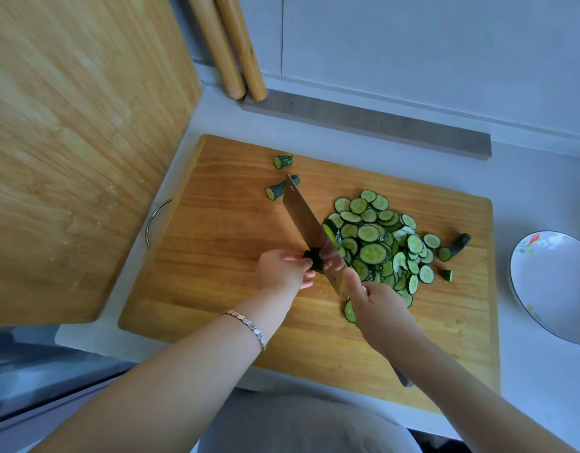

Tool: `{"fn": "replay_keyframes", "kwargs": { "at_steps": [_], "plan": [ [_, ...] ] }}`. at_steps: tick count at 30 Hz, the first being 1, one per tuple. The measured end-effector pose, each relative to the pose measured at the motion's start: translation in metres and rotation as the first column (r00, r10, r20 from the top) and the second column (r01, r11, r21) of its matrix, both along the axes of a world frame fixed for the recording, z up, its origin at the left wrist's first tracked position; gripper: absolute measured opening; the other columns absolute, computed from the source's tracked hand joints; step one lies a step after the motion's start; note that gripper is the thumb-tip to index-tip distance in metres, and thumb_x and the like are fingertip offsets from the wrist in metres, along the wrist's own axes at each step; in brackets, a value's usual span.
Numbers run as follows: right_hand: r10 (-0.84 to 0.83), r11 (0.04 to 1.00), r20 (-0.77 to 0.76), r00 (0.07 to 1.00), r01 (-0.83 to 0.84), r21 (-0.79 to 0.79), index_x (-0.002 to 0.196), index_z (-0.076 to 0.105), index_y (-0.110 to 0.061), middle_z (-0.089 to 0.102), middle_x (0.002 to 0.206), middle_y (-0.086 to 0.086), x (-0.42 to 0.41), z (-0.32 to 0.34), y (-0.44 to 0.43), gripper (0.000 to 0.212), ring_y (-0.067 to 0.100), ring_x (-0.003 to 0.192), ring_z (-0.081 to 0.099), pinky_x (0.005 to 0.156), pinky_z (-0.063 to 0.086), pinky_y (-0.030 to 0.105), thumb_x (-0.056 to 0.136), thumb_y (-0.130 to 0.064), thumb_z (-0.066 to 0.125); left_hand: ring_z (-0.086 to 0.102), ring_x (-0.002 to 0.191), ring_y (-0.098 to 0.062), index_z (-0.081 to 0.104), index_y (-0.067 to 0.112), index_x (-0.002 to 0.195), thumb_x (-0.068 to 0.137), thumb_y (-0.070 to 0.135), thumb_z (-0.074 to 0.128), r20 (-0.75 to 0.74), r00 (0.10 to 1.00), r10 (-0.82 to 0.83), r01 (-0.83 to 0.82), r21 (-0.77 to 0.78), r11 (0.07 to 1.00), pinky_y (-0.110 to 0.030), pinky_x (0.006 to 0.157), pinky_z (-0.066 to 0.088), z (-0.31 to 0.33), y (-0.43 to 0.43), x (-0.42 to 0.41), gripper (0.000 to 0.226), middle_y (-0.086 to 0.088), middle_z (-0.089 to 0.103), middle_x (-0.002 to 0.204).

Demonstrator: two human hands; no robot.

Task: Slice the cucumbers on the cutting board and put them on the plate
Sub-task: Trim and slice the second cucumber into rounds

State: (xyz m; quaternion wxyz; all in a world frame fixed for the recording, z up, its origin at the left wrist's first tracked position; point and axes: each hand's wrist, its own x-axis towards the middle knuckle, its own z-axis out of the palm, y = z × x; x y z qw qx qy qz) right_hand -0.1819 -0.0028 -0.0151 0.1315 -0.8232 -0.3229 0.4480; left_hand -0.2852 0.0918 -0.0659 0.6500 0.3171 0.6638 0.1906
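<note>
**Cutting the last stub with fingertips beside the blade**

The cucumber stub (314, 261) is sitting near the middle of the cutting board (216, 256). The left hand (283, 271) is pinching it, with curled fingers (298, 258) lying just beside the cleaver (309, 228). The right hand (376, 308) is grasping the cleaver at the base of the blade, forefinger stretching along the steel.

The stub is getting short, so the blade is probably leaving little margin. A slight drift leftward could be nicking a fingertip. The piece is round, ribbed and likely wet, so it could be rolling or squirting out under pressure.

The slices (380, 246) are lying in a loose overlapping heap right of the blade. They are thin discs of pale, glistening flesh ringed with dark rind, slippery enough to be scattering when scooped. Stubby end pieces (283, 161) are lying apart from the heap.

The cleaver is showing a broad, rectangular, mirror-bright face. The board is showing warm strip-grained wood.

The plate (550, 289), glazed white with a painted motif and a thin dark rim, is waiting well apart on the pale bench (527, 178), so a carry could be dropping slices. A lighter bamboo board (69, 142) is leaning at the left.
</note>
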Motion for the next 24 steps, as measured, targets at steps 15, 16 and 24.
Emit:
{"fn": "replay_keyframes", "kwargs": {
  "at_steps": [15,16,24],
  "plan": [
    [-0.241,0.965,-0.23,0.943,0.257,0.041,0.06,0.034,-0.014,0.03,0.04,-0.006,0.013,-0.008,-0.002,0.055,0.012,0.032,0.026,0.039,0.025,0.02,0.092,-0.058,0.032,0.069,0.068,-0.021,0.065,0.002,0.076,0.08,-0.004,0.065,-0.043,0.998,-0.039,0.042,0.054,0.998,-0.032,0.06,0.058,0.001,0.0,0.0,0.007,-0.015,0.067,0.074],
    [-0.233,0.967,-0.228,0.946,0.249,0.047,0.06,0.034,-0.014,0.03,0.04,-0.006,0.013,-0.006,-0.002,0.054,0.012,0.033,0.027,0.039,0.025,0.02,0.092,-0.058,0.033,0.069,0.068,-0.02,0.064,0.003,0.074,0.08,-0.005,0.065,-0.043,0.998,-0.037,0.04,0.055,0.998,-0.031,0.059,0.058,0.001,0.0,0.001,0.01,-0.016,0.067,0.075],
    [-0.09,0.993,-0.124,0.988,0.099,0.06,0.057,0.035,-0.015,0.032,0.039,-0.008,0.006,-0.001,-0.001,0.056,0.015,0.04,0.03,0.046,0.028,0.025,0.093,-0.057,0.032,0.069,0.07,-0.022,0.065,-0.002,0.082,0.081,-0.006,0.064,-0.036,0.999,-0.037,0.039,0.065,0.997,-0.031,0.059,0.058,0.002,0.0,0.0,0.004,-0.017,0.066,0.078]
  ]
}}
